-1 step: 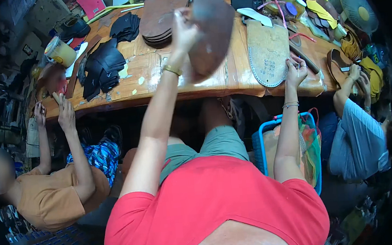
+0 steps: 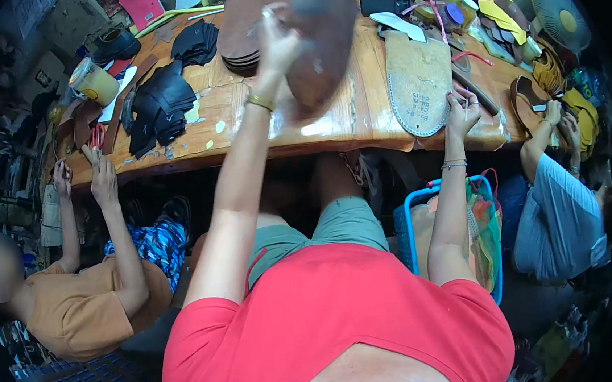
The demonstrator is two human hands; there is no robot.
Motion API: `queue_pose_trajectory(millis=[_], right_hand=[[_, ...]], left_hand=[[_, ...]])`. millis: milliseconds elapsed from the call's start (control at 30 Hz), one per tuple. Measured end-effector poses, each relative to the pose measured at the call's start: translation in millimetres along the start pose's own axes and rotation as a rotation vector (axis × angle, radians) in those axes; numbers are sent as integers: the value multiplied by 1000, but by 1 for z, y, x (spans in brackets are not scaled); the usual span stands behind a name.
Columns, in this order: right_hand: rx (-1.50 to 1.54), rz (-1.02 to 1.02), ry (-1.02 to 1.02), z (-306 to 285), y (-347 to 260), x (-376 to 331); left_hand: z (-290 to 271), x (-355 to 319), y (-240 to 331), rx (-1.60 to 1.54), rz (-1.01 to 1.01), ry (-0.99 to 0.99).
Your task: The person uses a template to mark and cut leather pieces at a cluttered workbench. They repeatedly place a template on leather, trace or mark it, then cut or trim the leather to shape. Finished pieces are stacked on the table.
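Gripping a dark brown leather piece (image 2: 325, 55) by its left edge, the left hand (image 2: 281, 44) held it aloft to the left of the pale tan panel (image 2: 418, 79); the piece looked blurred. The right hand (image 2: 465, 111), fingers curled, touched the panel's right edge near its rounded end; whether it pinched there could not be told. Left of the panel, past the raised piece, lay stacked brown pieces (image 2: 242, 28) and, farther left, black pieces (image 2: 165, 94).

On the table (image 2: 232, 99), stacked panels (image 2: 245, 30) lie left of another panel (image 2: 420, 83).
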State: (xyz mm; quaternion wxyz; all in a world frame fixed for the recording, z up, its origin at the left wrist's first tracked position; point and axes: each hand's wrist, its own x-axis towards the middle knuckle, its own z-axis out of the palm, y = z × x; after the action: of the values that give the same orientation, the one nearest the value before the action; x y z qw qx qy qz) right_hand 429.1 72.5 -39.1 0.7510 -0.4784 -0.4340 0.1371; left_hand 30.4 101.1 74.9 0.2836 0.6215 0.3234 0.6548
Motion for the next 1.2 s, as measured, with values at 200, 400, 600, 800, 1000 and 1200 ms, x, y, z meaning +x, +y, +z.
queue_pose_trajectory(millis=[200,400,600,800,1000,1200], right_hand=[[26,15,-14,9,-4,0],[15,50,-31,9,-10,-1],[-43,22,-58,4,-10,1],[12,53,-90,10,-8,1],[36,60,-66,6,-1,3],[110,67,-79,3,8,6]], left_hand=[[-114,90,-28,169,-134,132],[-160,98,-87,227,-387,153],[-157,99,-107,416,-485,140],[-164,89,-107,1040,-369,189],[-124,9,-9,767,-37,7],[-130,-161,110,872,137,0]])
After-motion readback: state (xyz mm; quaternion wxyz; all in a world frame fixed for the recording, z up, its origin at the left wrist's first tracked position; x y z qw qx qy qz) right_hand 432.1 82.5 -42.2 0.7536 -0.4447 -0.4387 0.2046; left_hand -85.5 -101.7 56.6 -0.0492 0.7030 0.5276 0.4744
